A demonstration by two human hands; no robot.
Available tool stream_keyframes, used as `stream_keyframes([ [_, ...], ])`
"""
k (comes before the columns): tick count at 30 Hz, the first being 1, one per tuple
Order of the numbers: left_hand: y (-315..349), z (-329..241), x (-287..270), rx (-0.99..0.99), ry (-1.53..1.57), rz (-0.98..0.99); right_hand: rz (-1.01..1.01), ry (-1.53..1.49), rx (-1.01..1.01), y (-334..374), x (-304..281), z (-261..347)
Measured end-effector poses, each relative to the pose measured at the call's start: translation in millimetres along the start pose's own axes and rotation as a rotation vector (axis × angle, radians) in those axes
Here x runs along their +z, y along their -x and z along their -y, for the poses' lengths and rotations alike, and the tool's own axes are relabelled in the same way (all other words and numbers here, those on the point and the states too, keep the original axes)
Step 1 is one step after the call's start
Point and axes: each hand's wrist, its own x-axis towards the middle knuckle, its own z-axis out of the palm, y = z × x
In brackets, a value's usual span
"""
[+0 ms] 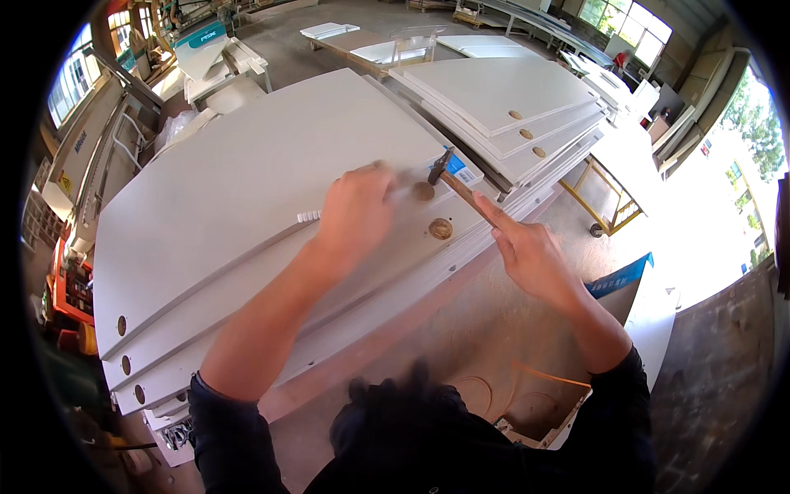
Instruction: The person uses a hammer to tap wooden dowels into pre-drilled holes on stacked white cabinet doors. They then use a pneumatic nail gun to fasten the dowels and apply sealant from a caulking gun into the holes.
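Two bare forearms in dark pushed-up sleeves rise from the lower edge toward a stack of white panels (pixel 247 206). Nearest the person lies a bare wooden surface (pixel 461 329) with round cut-outs, and the white panels rest on it in a stepped pile, their edges showing round holes along the lower left.

On the top panels the left hand (pixel 355 216) rests knuckles up, fingers curled and pressed down just beside a round wooden recess (pixel 423 191); what its fingertips pinch, if anything, cannot be told. A second round recess (pixel 440 229) lies a little nearer the person, between the two hands. A small white ribbed piece (pixel 309 216) sticks out at the panel edge just left of the left wrist.

The right hand (pixel 527 251) is closed around the wooden handle of a small hammer (pixel 451 177), index finger stretched along the handle. The dark hammer head hangs just above the panel, next to the farther recess.

Beyond, a second stack of white panels (pixel 502 99) with round holes sits to the right. Farther off stand a yellow metal cart frame (pixel 613 210), machines on the left and bright windows.
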Motion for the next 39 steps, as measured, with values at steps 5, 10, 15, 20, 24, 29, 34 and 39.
stream_keyframes([
  [5, 2, -2, 4, 0.058, -0.043, -0.043, -0.179, -0.232, -0.248, 2, 11, -3],
  [10, -1, -4, 8, 0.006, -0.066, -0.059, -0.11, -0.292, -0.18, 7, 6, 15],
  [15, -1, -4, 15, 0.038, -0.082, -0.027, -0.089, -0.249, -0.205, 5, -2, 24],
  [20, -1, -3, 10, 0.022, -0.074, -0.036, -0.095, -0.3, -0.161, 1, -2, 18],
  [24, -1, 1, 11, 0.028, -0.059, -0.044, -0.072, -0.271, -0.149, 1, -5, 20],
  [29, -1, 2, 13, 0.044, -0.059, -0.049, -0.116, -0.328, -0.19, 0, 0, 19],
  [34, -1, -1, 10, 0.047, -0.067, -0.035, -0.044, -0.241, -0.175, 0, -4, 21],
  [39, -1, -3, 9, 0.038, -0.051, -0.031, -0.039, -0.233, -0.025, 3, -16, 37],
])
